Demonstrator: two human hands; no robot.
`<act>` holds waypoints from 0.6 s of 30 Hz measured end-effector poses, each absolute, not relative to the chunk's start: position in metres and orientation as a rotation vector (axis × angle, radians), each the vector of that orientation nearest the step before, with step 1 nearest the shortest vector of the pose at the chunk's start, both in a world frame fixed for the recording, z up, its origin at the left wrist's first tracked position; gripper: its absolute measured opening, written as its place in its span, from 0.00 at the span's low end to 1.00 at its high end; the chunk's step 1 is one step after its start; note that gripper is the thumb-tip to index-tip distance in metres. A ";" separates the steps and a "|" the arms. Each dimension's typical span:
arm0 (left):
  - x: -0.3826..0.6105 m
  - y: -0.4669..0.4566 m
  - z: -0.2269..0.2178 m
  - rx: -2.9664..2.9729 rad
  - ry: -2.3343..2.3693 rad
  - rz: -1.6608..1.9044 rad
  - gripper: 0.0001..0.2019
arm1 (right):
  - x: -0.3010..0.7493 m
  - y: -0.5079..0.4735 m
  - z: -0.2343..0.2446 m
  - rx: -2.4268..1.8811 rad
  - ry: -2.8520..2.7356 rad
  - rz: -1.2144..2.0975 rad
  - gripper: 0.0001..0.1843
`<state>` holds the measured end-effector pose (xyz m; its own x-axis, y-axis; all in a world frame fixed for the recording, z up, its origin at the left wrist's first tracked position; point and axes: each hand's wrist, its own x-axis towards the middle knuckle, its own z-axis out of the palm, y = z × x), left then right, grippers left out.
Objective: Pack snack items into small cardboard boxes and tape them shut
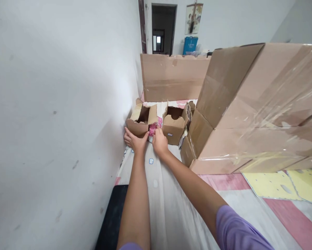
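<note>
Against the wall, my left hand (136,141) spans the lower front of a small open cardboard box (137,127), fingers at its left side and thumb at its right corner. My right hand (160,141) is closed, its fingertips on a bright pink plastic wrapping (152,130) in the gap beside that box. What lies under the pink plastic is hidden. Just right of my right hand stands a second open cardboard box (173,133), with a rounded notch in its front flap and a small label.
Large taped cardboard boxes (249,114) form a wall on the right, and another cardboard panel (171,78) stands behind. A dark flat object (113,215) lies by the white wall (54,121). Yellow sheets (273,185) lie at right on the pink-and-white cloth (234,215).
</note>
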<state>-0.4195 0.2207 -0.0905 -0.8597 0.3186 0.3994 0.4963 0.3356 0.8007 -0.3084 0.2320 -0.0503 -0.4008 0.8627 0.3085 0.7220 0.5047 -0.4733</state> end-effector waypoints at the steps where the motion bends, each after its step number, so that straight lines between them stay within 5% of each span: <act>1: -0.419 0.221 -0.091 -0.761 -2.426 -1.540 0.64 | -0.307 0.233 -0.051 -1.285 -2.222 0.377 0.15; 18: -0.409 0.181 -0.050 -0.885 -2.124 -1.473 0.60 | -0.294 0.200 -0.029 -0.819 -2.003 0.639 0.10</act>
